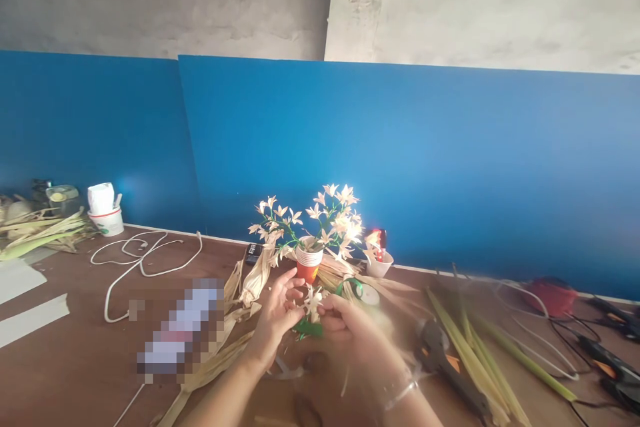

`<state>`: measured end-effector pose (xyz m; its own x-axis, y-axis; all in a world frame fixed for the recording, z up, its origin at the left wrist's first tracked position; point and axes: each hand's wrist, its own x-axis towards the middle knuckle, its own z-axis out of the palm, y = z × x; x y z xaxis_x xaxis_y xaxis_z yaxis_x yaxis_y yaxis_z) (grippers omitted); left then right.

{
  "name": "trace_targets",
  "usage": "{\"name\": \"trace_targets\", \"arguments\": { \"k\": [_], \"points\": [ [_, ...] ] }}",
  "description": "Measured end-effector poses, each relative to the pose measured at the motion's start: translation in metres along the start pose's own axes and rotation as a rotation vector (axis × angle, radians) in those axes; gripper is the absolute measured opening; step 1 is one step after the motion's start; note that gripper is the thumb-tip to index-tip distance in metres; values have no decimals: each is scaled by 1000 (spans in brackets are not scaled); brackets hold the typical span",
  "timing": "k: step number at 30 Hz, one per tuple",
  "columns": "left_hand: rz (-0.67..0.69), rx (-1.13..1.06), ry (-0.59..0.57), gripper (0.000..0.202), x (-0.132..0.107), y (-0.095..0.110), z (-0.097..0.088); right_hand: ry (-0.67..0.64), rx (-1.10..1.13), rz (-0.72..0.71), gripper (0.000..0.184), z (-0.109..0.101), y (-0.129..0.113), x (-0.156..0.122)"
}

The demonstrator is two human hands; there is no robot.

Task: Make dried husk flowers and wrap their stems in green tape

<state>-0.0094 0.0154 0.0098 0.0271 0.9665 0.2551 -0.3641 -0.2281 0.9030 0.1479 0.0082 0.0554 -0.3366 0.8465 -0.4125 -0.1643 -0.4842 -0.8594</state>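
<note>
A small white flower (313,304) sits between the two hands, just in front of the red-and-white cup (307,272) on the tabletop (75,380). The right hand (345,320) has thumb and forefinger together on the flower's edge — a pinch, slightly blurred. The left hand (277,310) is at the flower's other side, its fingers loosely curled, its thumb apart from the forefinger and near the petals; whether it touches them, one cannot tell. Something green (309,328) shows just below the flower. The cup holds green stems with pale blooms (345,224). Husks (257,280) lie to its left, a green ribbon (353,287) and a white bowl (379,268) to its right — farther right, a glue gun (440,350) rests beside long leaves (463,350)
</note>
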Motion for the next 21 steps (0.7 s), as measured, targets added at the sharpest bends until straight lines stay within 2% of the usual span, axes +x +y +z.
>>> {"name": "trace_targets", "arguments": {
  "k": [10,12,16,21],
  "points": [
    [-30,124,-144,20,-1,4,-2,-105,79,109,31,-5,2,6],
    [-34,129,-153,18,-1,5,-1,-103,80,111,33,-5,2,7],
    [-35,44,-140,30,-1,3,-2,-90,74,115,32,-5,4,10],
    [40,151,-182,14,0,3,-4,-89,60,133,33,-5,2,9]
  ]
}}
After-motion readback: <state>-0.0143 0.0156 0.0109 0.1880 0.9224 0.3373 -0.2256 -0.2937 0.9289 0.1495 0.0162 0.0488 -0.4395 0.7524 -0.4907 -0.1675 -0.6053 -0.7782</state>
